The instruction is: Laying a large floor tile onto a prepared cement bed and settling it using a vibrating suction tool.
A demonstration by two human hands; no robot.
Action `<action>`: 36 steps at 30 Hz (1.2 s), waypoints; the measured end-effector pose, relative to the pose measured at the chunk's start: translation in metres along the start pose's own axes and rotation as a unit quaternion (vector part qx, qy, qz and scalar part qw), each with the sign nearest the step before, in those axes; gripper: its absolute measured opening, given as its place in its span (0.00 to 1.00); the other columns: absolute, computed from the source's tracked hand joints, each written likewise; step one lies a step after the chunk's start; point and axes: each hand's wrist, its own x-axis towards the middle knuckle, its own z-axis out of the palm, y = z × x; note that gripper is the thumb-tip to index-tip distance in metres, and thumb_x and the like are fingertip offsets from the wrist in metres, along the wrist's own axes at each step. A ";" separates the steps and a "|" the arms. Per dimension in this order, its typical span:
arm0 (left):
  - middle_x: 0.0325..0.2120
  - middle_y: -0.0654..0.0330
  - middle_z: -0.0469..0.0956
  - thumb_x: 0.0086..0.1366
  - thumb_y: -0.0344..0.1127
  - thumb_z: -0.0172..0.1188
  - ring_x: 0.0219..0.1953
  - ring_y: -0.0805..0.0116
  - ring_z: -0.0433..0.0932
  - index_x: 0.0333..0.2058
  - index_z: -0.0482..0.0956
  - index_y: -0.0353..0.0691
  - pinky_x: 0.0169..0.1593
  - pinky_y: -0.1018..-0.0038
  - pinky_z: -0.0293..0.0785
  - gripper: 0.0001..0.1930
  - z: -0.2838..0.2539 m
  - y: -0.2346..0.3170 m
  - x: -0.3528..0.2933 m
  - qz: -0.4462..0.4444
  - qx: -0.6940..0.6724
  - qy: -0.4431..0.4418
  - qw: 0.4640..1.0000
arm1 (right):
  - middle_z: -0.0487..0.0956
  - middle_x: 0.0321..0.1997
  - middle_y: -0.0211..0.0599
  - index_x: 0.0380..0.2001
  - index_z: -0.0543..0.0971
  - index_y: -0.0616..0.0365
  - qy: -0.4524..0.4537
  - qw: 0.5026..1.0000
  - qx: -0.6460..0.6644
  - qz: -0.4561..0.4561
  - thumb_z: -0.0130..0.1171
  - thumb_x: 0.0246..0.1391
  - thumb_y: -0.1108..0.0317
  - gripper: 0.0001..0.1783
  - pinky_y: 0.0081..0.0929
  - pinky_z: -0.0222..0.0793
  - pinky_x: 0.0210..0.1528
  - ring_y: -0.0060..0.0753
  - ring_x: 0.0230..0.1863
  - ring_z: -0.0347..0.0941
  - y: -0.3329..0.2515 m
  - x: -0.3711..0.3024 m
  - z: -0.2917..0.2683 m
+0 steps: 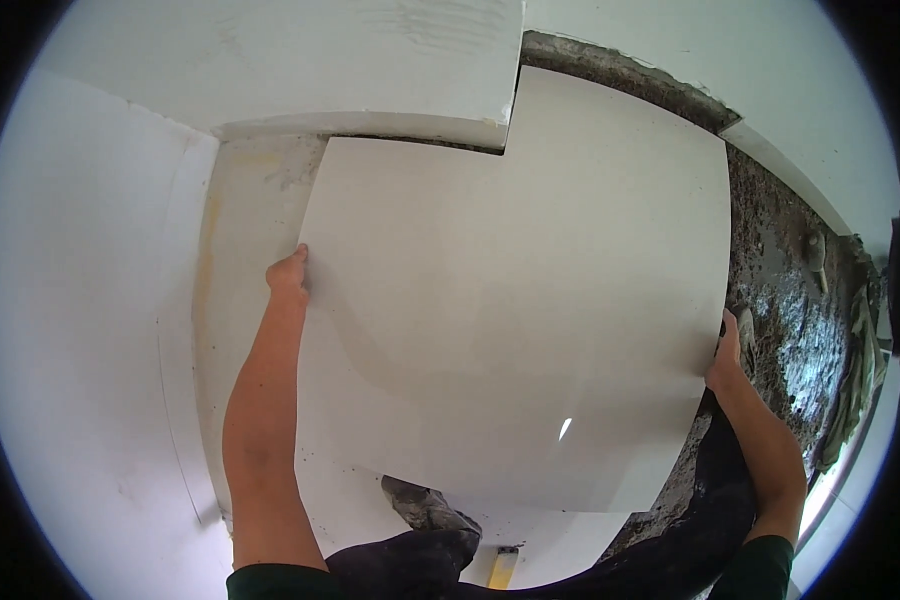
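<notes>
With both grips partly hidden, now clasping the big pale slab [515, 300] edgewise, between left hand [288, 272] and right hand [725, 352].

No writing, number, label or sign can be read, either on the large, flat, off-white notched slab [510, 300] or around it
</notes>
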 end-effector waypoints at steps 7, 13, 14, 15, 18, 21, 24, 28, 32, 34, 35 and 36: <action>0.53 0.47 0.76 0.61 0.35 0.67 0.51 0.57 0.76 0.54 0.73 0.23 0.58 0.63 0.71 0.27 -0.007 -0.012 0.029 -0.056 -0.045 -0.084 0.994 | 0.70 0.64 0.42 0.63 0.70 0.51 0.078 0.996 0.018 -0.037 0.54 0.54 0.34 0.41 0.52 0.60 0.64 0.47 0.61 0.69 0.002 0.006 0.003; 0.50 0.51 0.78 0.61 0.37 0.69 0.54 0.58 0.74 0.54 0.74 0.25 0.60 0.63 0.68 0.27 -0.018 -0.011 0.033 -0.028 0.002 -0.059 0.998 | 0.71 0.64 0.40 0.61 0.73 0.48 0.101 0.995 -0.004 -0.020 0.54 0.54 0.34 0.39 0.50 0.59 0.65 0.45 0.63 0.67 -0.003 -0.013 0.018; 0.50 0.51 0.78 0.61 0.37 0.69 0.54 0.58 0.74 0.54 0.74 0.25 0.61 0.63 0.68 0.27 -0.018 -0.013 0.034 -0.035 -0.023 -0.066 0.997 | 0.71 0.64 0.40 0.61 0.72 0.49 0.116 0.993 -0.012 -0.029 0.54 0.54 0.34 0.40 0.50 0.58 0.66 0.45 0.63 0.67 -0.005 -0.015 0.019; 0.51 0.51 0.77 0.61 0.38 0.69 0.55 0.59 0.73 0.53 0.75 0.25 0.61 0.63 0.67 0.27 -0.018 -0.014 0.037 -0.036 -0.028 -0.065 0.997 | 0.70 0.65 0.41 0.62 0.72 0.50 0.134 0.991 -0.011 -0.003 0.54 0.54 0.33 0.41 0.50 0.56 0.67 0.46 0.64 0.66 -0.007 -0.015 0.021; 0.53 0.51 0.76 0.62 0.38 0.69 0.54 0.58 0.74 0.53 0.75 0.25 0.61 0.64 0.67 0.26 -0.019 -0.016 0.040 -0.041 -0.056 -0.092 0.993 | 0.70 0.65 0.41 0.63 0.71 0.50 0.169 0.985 -0.045 0.001 0.53 0.55 0.34 0.41 0.51 0.56 0.67 0.46 0.63 0.67 -0.010 -0.013 0.023; 0.54 0.51 0.75 0.62 0.38 0.68 0.54 0.59 0.74 0.52 0.76 0.26 0.61 0.64 0.67 0.25 -0.019 -0.014 0.036 -0.044 -0.035 -0.086 0.995 | 0.70 0.66 0.41 0.63 0.71 0.50 0.155 0.987 -0.038 0.000 0.52 0.56 0.34 0.40 0.52 0.57 0.67 0.46 0.64 0.66 -0.010 -0.011 0.020; 0.53 0.50 0.76 0.62 0.37 0.68 0.54 0.59 0.74 0.52 0.77 0.27 0.60 0.64 0.68 0.24 -0.018 -0.009 0.028 -0.024 -0.001 -0.054 0.998 | 0.61 0.71 0.48 0.69 0.61 0.55 0.079 0.997 -0.009 -0.016 0.55 0.53 0.33 0.50 0.54 0.53 0.68 0.52 0.69 0.59 -0.007 -0.006 0.018; 0.53 0.50 0.76 0.62 0.38 0.69 0.54 0.59 0.74 0.51 0.78 0.28 0.59 0.65 0.69 0.24 -0.014 -0.004 0.020 -0.031 0.003 -0.040 0.999 | 0.64 0.69 0.47 0.68 0.63 0.54 0.072 0.997 -0.034 -0.013 0.54 0.55 0.34 0.47 0.56 0.52 0.68 0.52 0.68 0.61 -0.005 0.002 0.011; 0.52 0.50 0.76 0.60 0.36 0.70 0.51 0.58 0.76 0.51 0.77 0.26 0.56 0.65 0.71 0.24 -0.013 0.000 0.012 -0.043 -0.025 -0.050 0.998 | 0.69 0.65 0.46 0.66 0.65 0.54 0.086 0.994 -0.060 -0.017 0.53 0.56 0.34 0.44 0.55 0.57 0.66 0.50 0.64 0.66 -0.006 0.004 0.011; 0.52 0.48 0.76 0.59 0.33 0.70 0.49 0.58 0.77 0.51 0.76 0.23 0.55 0.66 0.72 0.24 -0.017 0.004 0.005 -0.031 -0.028 -0.053 0.998 | 0.72 0.62 0.45 0.65 0.68 0.54 0.041 0.999 -0.001 -0.017 0.53 0.55 0.35 0.43 0.54 0.61 0.63 0.48 0.61 0.69 -0.007 -0.001 0.013; 0.52 0.48 0.76 0.59 0.32 0.70 0.49 0.57 0.77 0.51 0.75 0.22 0.55 0.66 0.72 0.25 -0.017 0.005 0.002 -0.024 -0.002 -0.031 0.999 | 0.72 0.62 0.45 0.65 0.68 0.54 0.022 1.000 -0.007 -0.001 0.53 0.55 0.35 0.43 0.54 0.61 0.63 0.48 0.61 0.69 -0.007 -0.004 0.013; 0.52 0.48 0.76 0.59 0.32 0.70 0.49 0.57 0.77 0.51 0.75 0.22 0.55 0.66 0.72 0.25 -0.019 0.007 -0.001 -0.023 -0.005 -0.018 1.000 | 0.72 0.62 0.44 0.64 0.68 0.54 0.001 1.000 -0.027 -0.014 0.53 0.55 0.34 0.43 0.54 0.61 0.63 0.48 0.61 0.69 -0.008 -0.007 0.014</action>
